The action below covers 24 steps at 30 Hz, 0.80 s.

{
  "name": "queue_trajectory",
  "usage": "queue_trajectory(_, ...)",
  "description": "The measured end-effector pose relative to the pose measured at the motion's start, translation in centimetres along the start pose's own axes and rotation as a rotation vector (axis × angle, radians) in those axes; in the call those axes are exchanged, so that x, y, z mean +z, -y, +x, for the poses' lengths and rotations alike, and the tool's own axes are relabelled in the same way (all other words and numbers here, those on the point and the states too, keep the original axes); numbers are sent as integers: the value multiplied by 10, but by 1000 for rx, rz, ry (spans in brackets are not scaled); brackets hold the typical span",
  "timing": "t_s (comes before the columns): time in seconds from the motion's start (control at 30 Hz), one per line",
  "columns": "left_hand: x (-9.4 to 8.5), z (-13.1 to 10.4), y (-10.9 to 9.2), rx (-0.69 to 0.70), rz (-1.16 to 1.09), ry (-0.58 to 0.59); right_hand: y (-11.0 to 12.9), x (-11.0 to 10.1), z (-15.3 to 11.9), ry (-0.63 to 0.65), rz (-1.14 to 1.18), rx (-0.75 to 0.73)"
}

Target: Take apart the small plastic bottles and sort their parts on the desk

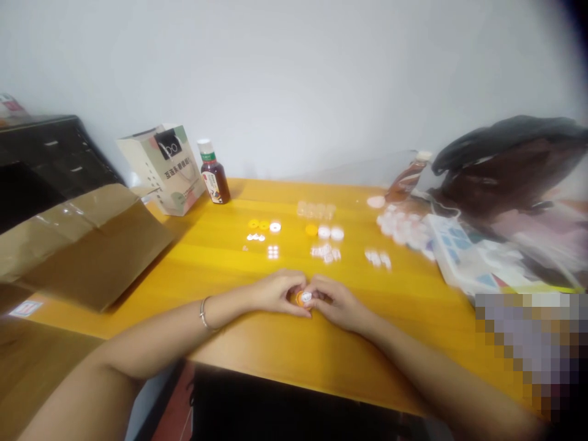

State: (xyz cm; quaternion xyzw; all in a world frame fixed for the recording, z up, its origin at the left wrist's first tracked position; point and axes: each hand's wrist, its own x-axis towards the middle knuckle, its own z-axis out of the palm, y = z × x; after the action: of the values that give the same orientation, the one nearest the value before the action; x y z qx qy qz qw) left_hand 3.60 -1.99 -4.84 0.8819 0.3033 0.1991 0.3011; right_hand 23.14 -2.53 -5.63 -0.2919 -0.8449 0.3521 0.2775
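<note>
My left hand (280,293) and my right hand (334,301) meet over the near middle of the yellow wooden table (285,352). Between their fingertips is a small round orange and white piece (303,298), which both hands grip. Its details are blurred. Just beyond the hands lie small white pieces (273,252) and a cluster of whitish pieces (326,252). Behind them are yellow discs (258,225) beside a white ring (275,227), and an orange disc (311,230) beside white discs (331,233). Clear round pieces (316,210) form a row farther back.
At left stand a brown paper bag (114,245), a printed bag (172,171) and a dark bottle (215,177). At right are a pile of pale pieces (402,226), a tilted bottle (408,177), a white box (454,257) and a black bag (505,159).
</note>
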Motion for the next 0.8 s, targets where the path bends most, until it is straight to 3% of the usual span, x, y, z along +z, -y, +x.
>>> queue_trajectory(0.2,2,2,2,-32,18,-9,4,2,0,-71,13,-33)
queue_trajectory(0.33,2,3,1,-38,-11,21,17,9,0,-246,130,2)
queue_trajectory(0.43,0,3,-1,-6,-19,29,24,14,0,-212,163,27)
queue_trajectory(0.63,-2,1,-4,-24,-18,20,10,7,7,-381,405,185)
queue_trajectory(0.8,-1,0,-5,4,-20,-1,5,0,13,-386,578,298)
